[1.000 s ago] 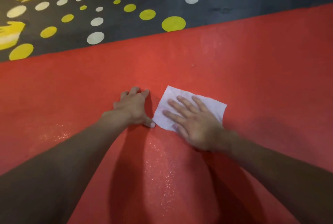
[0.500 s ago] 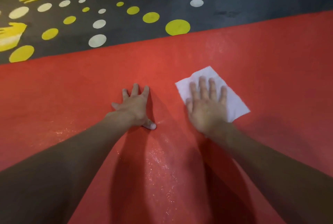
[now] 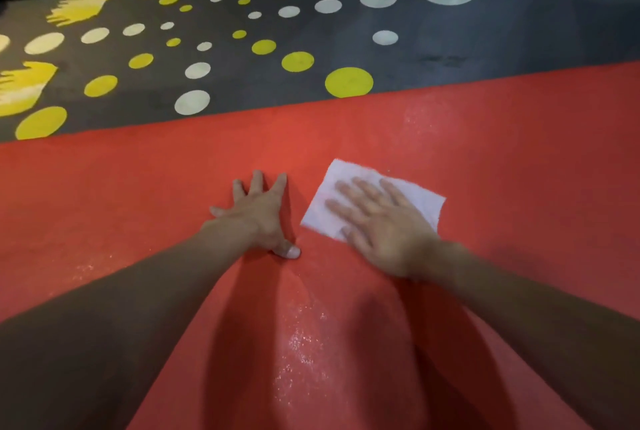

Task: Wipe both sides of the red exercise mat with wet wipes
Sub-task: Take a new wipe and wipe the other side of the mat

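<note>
Red mat (image 3: 519,152) lies flat on the dotted floor (image 3: 485,41), under both hands. Its far edge runs across the view beyond the fingertips, so its long axis appears to lie left to right, crosswise to the fingers.

White wipe (image 3: 424,204): spread flat on the mat, directly under the right hand (image 3: 384,232). Corners stick out ahead of the fingertips and to either side.

Right fingers (image 3: 363,189): straight, slightly apart, pressing the wipe flat. No pinch, no curl.

Left hand (image 3: 258,215): just beside the wipe's left corner, not touching it. Fingers (image 3: 258,180) are splayed and planted on bare mat, holding nothing. Judged to be bracing.

Wet sheen (image 3: 301,343) shows behind the hands, toward the body, and a fainter patch lies ahead and to the right of the right fingertips.

Judgement: the top side is mid-wipe and the underside not started. The next stroke belongs to the right hand, and unwiped mat likely lies beyond and to the side of its fingertips.
</note>
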`<state>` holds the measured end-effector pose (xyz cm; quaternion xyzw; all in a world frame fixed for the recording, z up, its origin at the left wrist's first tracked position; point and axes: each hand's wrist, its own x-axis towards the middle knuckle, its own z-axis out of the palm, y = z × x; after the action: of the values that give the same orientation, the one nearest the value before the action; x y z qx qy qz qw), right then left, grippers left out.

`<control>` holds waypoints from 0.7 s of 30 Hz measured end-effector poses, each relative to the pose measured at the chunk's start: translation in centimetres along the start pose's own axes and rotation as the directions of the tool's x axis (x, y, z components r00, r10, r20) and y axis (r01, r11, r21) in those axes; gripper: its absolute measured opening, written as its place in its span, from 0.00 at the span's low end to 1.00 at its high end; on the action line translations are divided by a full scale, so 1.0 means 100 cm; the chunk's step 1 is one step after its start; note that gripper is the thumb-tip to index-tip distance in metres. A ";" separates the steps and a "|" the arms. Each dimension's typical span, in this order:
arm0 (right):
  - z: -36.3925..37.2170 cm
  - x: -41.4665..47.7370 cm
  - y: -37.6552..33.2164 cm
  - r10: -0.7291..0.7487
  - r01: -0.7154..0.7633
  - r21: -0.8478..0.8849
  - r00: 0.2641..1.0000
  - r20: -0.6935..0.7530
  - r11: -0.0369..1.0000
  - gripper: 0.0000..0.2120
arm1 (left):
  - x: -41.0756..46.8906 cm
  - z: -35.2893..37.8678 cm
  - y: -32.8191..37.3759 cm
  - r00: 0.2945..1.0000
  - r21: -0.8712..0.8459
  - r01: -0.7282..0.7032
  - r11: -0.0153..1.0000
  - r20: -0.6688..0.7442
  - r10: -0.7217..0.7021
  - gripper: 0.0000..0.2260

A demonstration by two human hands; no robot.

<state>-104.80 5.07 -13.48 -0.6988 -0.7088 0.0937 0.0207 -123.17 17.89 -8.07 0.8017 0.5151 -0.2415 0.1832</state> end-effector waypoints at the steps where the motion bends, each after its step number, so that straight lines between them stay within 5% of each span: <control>1: -0.004 0.007 0.016 0.109 -0.109 0.000 0.994 -0.024 0.994 0.32 | 0.001 -0.001 -0.002 1.000 0.005 -0.001 1.000 -0.014 0.001 0.59; 4: -0.001 0.024 0.013 0.432 -0.433 -0.017 0.901 -0.032 0.901 0.30 | 0.009 -0.001 -0.007 0.971 -0.104 0.015 0.994 -0.236 -0.039 0.31; 7: 0.003 0.022 -0.017 0.156 -0.156 -0.009 0.987 -0.034 0.988 0.33 | 0.028 0.004 -0.008 0.878 -0.142 -0.015 0.990 -0.475 -0.055 0.14; 9: -0.004 0.026 0.006 0.061 -0.061 -0.002 0.998 -0.004 0.998 0.33 | 0.045 0.003 -0.010 0.866 -0.110 -0.037 0.993 -0.499 -0.023 0.17; 12: -0.008 0.046 0.030 0.415 -0.416 -0.002 0.906 -0.079 0.909 0.35 | 0.070 0.000 -0.018 0.916 -0.029 -0.058 0.998 -0.398 0.041 0.24; 14: 0.000 0.056 0.004 0.515 -0.518 -0.008 0.851 -0.105 0.855 0.34 | 0.077 0.003 -0.023 0.902 0.019 -0.078 0.997 -0.423 0.079 0.26; 18: 0.001 0.048 -0.005 0.172 -0.172 -0.008 0.985 -0.009 0.985 0.29 | 0.077 0.005 -0.025 0.883 0.015 -0.108 0.994 -0.457 0.103 0.27; 19: -0.003 0.050 0.010 0.202 -0.202 -0.017 0.979 -0.025 0.979 0.28 | 0.077 0.004 -0.026 0.882 0.014 -0.110 0.994 -0.459 0.104 0.27; 21: -0.007 0.061 0.027 0.505 -0.505 0.014 0.862 -0.057 0.863 0.30 | 0.078 0.002 -0.028 0.888 0.011 -0.113 0.994 -0.448 0.106 0.28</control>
<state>-102.12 11.18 -13.81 -0.8623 -0.5005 0.0749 0.0160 -123.01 24.64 -12.85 0.8620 0.4994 -0.0360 0.0793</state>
